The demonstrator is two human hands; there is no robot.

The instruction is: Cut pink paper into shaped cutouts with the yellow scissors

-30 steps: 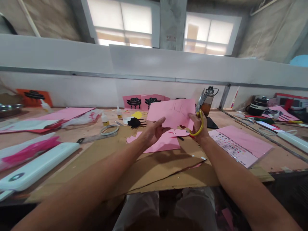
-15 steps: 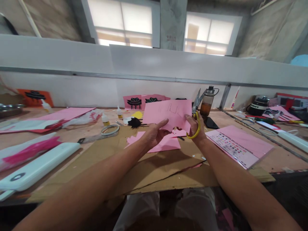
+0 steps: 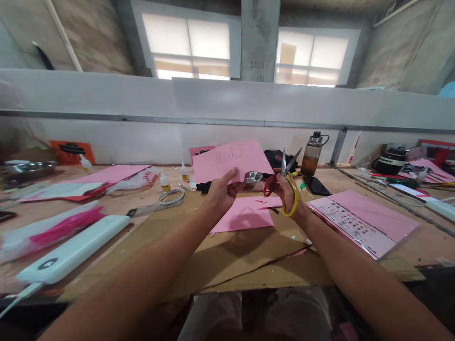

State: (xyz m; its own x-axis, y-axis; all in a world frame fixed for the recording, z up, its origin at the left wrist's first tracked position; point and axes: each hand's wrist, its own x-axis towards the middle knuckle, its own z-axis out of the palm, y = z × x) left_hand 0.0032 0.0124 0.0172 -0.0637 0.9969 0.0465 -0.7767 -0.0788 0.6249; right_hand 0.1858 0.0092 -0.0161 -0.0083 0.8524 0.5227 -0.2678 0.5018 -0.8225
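Observation:
My left hand [image 3: 224, 192] pinches the lower edge of a pink paper sheet [image 3: 234, 158], thumb in front; the sheet is raised and tilted, with faint drawn lines on it. In my right hand [image 3: 284, 187] is a pair of scissors [image 3: 290, 195] with yellow and red handles, its blades pointing up and spread apart. The right fingers are apart from the sheet. Below the hands, another pink sheet [image 3: 245, 217] lies on brown cardboard [image 3: 249, 260], with small scraps on it. Behind the raised sheet, a shiny metal bowl [image 3: 253, 178] shows in part.
A bottle of brown liquid [image 3: 310, 158] and a phone [image 3: 316, 186] stand and lie right of centre. Farther right is a printed chart on pink sheets [image 3: 362, 222]. At left are a white power bank [image 3: 74, 248], glue bottles [image 3: 165, 182], a tape ring [image 3: 171, 197] and plastic bags [image 3: 53, 227].
My right hand has let go of the pink sheet and moved slightly away with the scissors. The left hand has shifted the sheet left and tilted it. The view has turned a little left.

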